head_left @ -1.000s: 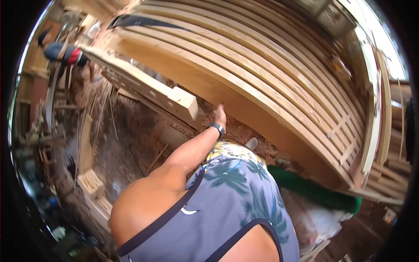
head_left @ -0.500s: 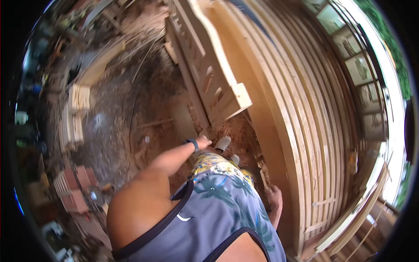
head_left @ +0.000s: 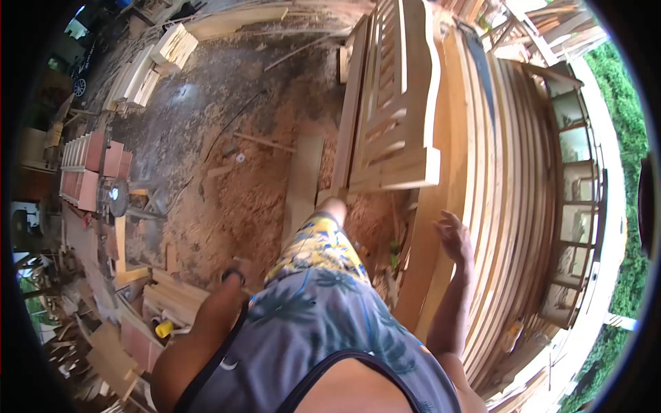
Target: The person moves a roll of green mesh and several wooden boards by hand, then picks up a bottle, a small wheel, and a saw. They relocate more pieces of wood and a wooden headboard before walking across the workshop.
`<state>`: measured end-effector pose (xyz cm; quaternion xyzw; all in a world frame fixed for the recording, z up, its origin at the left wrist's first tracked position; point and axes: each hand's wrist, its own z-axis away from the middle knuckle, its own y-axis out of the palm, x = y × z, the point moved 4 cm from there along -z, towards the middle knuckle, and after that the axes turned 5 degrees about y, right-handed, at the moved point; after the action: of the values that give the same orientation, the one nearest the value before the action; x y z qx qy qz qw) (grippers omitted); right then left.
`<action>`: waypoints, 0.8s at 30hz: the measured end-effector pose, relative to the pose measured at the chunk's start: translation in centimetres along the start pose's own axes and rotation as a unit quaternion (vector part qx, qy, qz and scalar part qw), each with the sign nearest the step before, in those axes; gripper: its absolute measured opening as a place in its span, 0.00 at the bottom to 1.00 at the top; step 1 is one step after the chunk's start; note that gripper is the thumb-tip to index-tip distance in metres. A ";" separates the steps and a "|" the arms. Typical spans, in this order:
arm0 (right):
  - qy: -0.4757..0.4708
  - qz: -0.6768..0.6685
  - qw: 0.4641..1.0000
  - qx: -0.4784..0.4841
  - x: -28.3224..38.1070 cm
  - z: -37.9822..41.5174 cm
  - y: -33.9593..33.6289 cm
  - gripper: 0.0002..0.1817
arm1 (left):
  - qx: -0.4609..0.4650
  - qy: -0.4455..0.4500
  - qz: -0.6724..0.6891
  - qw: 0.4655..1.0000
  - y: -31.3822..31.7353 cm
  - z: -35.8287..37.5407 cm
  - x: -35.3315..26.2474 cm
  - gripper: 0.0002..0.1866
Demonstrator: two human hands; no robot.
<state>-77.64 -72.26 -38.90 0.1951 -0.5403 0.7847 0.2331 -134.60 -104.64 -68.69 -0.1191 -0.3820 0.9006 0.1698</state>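
My right hand [head_left: 454,237] is raised over the near edge of a long stack of wooden boards [head_left: 506,227]. Its fingers are loosely bent and apart, with nothing seen in them. Down at my left side, my left hand [head_left: 242,267] is small, dark and blurred above the sawdust, just past a dark wristband [head_left: 233,275]; its fingers cannot be made out. Ahead of me a slatted wooden panel [head_left: 396,168] with a wavy top edge stands on a wooden base beside the stack. Neither hand touches the panel.
A flat plank [head_left: 303,179] lies on the sawdust-covered floor [head_left: 234,199]. To the left is a reddish slatted wooden piece [head_left: 81,172]. Stacked pale timber blocks [head_left: 172,48] sit farther off. A thin cable [head_left: 231,124] crosses the floor, and a glass-paned frame [head_left: 575,186] lines the right.
My view has turned, and the panel appears farther right. My left hand has dropped from in front of me to my left side. My right hand has risen from beside my hip.
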 end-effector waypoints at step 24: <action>-0.054 0.089 0.990 -0.091 32.5 -33.5 -0.1 0.22 | -0.215 -0.270 0.722 0.600 -6.1 -4.2 30.7 0.15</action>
<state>-105.86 -35.76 -32.06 0.1658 -0.6364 0.7383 0.1494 -159.92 -85.79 -69.67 -0.1406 -0.3825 0.6132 -0.6767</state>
